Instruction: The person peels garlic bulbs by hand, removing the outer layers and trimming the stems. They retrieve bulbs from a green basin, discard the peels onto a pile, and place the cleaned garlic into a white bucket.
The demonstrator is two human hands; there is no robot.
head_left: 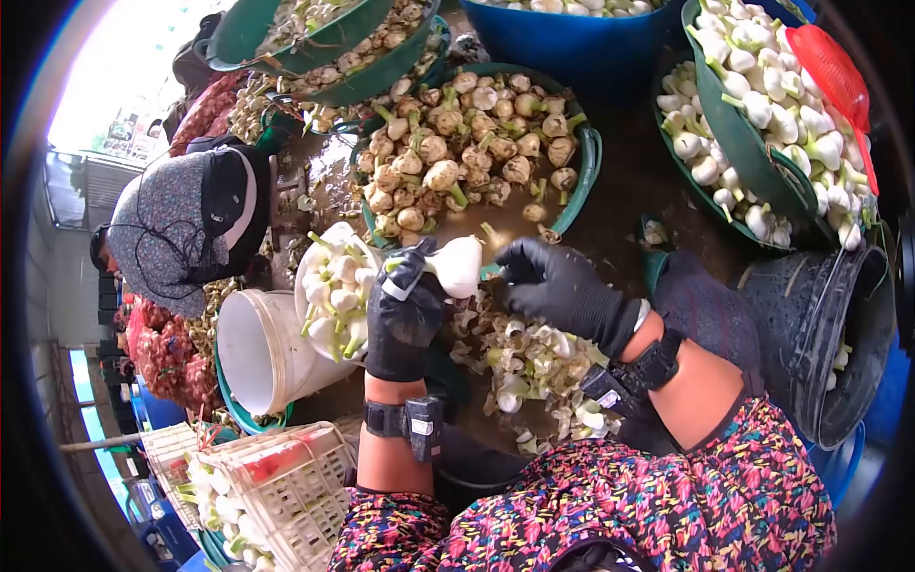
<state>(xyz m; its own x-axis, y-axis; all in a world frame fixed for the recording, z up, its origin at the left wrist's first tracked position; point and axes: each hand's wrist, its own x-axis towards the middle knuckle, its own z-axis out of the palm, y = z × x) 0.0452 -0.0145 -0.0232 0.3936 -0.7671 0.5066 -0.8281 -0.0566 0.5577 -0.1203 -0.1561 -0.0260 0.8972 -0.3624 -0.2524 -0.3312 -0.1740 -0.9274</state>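
Note:
My left hand point(405, 310), in a black glove, is closed around the green stem end of a clean white garlic bulb point(457, 267). A pale strip crosses the glove's fingers. Just right of the bulb and apart from it is my right hand point(558, 291), also gloved in black. Its fingers curl inward, and whatever they may hold is hidden. Below the hands lies a heap of papery garlic skins point(534, 372). Beside my left hand stands a white bucket point(303, 286) of cleaned garlic bulbs. Ahead, a round green tub point(589, 162) holds brownish, unpeeled bulbs.
Tilted green basins point(739, 133) of white garlic and a red plastic basket point(829, 71) stand at right, above black buckets point(810, 324). At left are an overturned white bucket point(253, 348), a cream crate point(286, 486) and another person point(181, 224) bending over. A blue tub point(572, 38) stands at the back.

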